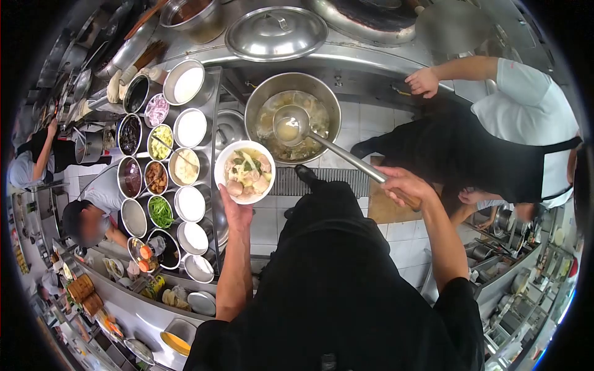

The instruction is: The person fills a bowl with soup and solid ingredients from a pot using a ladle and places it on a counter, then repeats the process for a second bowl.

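My left hand [237,210] grips a white bowl [220,175] from below, near its rim. Inside the bowl is food [247,173] in pale chunks with green leaves and some liquid. With my right hand [405,186] I hold the wooden end of a long-handled ladle [346,156]. The ladle's round metal cup, with some broth in it, is over or in a large steel pot [249,117] of cloudy broth with solid pieces. The bowl is just left of and below the pot, apart from the ladle's cup.
Left of me, a steel counter carries several round containers of ingredients, among them chopped greens [161,212] and sliced onion [157,110]. A steel lid [276,33] lies behind the pot. A co-worker in a black apron [445,154] stands at right; another person [93,213] is across the counter.
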Tool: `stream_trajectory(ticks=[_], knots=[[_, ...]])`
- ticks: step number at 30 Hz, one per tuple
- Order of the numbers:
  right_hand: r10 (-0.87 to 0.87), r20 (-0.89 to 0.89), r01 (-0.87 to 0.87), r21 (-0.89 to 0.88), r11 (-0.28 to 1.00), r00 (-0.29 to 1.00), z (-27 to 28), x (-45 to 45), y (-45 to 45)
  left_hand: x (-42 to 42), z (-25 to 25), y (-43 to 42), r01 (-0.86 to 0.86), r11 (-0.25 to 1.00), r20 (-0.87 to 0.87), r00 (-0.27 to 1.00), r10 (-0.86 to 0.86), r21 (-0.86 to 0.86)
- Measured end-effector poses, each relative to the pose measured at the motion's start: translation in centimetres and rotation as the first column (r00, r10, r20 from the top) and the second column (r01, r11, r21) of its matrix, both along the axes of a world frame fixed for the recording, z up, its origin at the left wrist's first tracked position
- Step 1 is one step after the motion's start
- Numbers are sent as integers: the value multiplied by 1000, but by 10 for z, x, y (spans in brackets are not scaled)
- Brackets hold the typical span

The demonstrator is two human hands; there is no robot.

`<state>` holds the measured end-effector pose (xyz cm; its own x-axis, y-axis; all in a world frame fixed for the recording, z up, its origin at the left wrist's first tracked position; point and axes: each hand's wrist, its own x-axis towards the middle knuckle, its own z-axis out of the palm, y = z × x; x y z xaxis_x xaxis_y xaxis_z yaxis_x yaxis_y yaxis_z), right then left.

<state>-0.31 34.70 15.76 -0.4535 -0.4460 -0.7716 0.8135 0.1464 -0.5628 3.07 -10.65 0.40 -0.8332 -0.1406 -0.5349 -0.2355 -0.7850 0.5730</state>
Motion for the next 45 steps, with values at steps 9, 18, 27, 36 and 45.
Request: stream_trajectory(ticks=[9, 18, 27, 36, 45], knots=[[-107, -83, 103, -47, 994, 991, 63, 55, -12, -32, -19, 10, 38, 999, -24, 999, -37, 21], [72, -334, -62, 39, 997, 940, 75, 86, -57, -69, -25, 9, 242, 970, -130, 963, -235, 36], [361, -661, 5, 484, 875, 658, 84, 122, -74, -76, 2, 29, 220, 976, -68, 973, -219, 9], [182, -658, 226, 485, 845, 731, 81, 125, -69, -54, -2, 12, 203, 979, -57, 978, -203, -7], [63, -486, 217, 499, 839, 872, -22, 92, -85, -2, 16, 7, 189, 982, -35, 981, -190, -30]])
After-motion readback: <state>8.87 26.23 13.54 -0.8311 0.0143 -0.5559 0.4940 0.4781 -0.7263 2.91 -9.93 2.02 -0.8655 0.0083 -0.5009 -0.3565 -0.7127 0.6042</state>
